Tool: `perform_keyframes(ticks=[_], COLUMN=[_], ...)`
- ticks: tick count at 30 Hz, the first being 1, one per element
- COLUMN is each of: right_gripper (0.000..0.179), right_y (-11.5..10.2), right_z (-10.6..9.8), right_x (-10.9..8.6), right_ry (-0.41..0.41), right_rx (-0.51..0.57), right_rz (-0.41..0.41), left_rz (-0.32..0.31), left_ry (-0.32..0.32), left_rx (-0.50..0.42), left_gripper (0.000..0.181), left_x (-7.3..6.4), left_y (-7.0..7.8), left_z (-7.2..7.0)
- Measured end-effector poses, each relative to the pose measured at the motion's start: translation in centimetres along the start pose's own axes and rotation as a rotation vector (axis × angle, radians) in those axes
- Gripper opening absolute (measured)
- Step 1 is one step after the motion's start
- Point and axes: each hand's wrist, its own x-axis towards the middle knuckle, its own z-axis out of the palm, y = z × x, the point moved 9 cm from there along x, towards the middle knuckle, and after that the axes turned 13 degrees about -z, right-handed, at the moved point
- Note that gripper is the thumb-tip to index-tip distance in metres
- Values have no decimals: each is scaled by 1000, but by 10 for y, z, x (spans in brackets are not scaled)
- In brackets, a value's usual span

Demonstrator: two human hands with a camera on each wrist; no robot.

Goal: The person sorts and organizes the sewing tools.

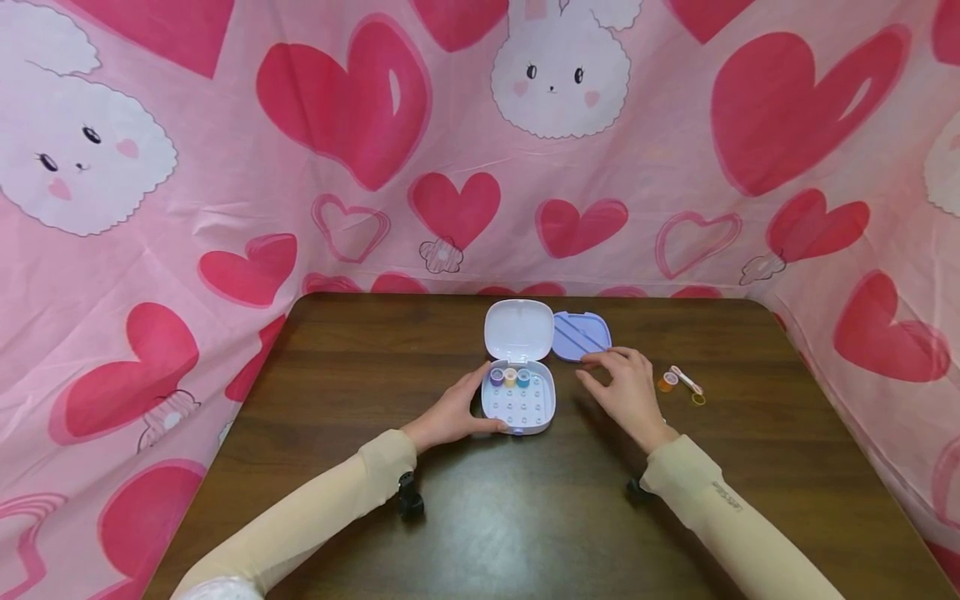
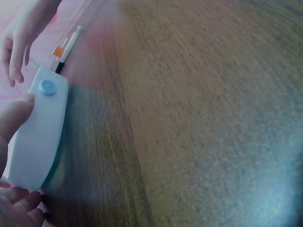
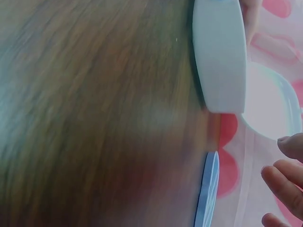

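Observation:
A small white box (image 1: pixel 517 398) stands on the table with its hinged lid (image 1: pixel 519 330) up. Rows of little pegs cover its floor. Purple (image 1: pixel 497 377), cream (image 1: pixel 511 378) and teal thread spools (image 1: pixel 523 378) stand along its back row. My left hand (image 1: pixel 452 412) holds the box's left side, thumb at the front near the round blue latch (image 2: pixel 48 87), fingers toward the back. My right hand (image 1: pixel 624 392) hovers right of the box, by a lavender tray (image 1: pixel 581 335). Its fingers (image 3: pixel 284 187) are loosely bent, with nothing between them.
Right of my right hand lie an orange spool (image 1: pixel 667 382), a slim white stick-like item (image 1: pixel 687 380) and a small yellow ring (image 1: pixel 698 399). Behind the wooden table (image 1: pixel 375 350) hangs a pink heart-patterned cloth (image 1: pixel 465 150).

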Motion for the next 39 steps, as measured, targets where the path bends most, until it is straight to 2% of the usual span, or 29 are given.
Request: perform_keyframes(ticks=[8,23,34,39], right_gripper=[23,25,25,23], right_y=[9,36,55,66], right_z=[-21,-48,-74,-80], right_x=[-12,-37,-56,-62], right_ry=[92,78,141,151], right_rx=[-48,-76,-119,-156], right_rz=[-35,38,35,61], left_rz=[5,-7,-12,-15], left_ry=[2,-3,-4,-2], left_rx=[12,6,-3,-1], left_gripper=[112,111,111,111], left_x=[1,0,0,0], left_y=[1,-1,0,0], left_z=[1,3,1,1])
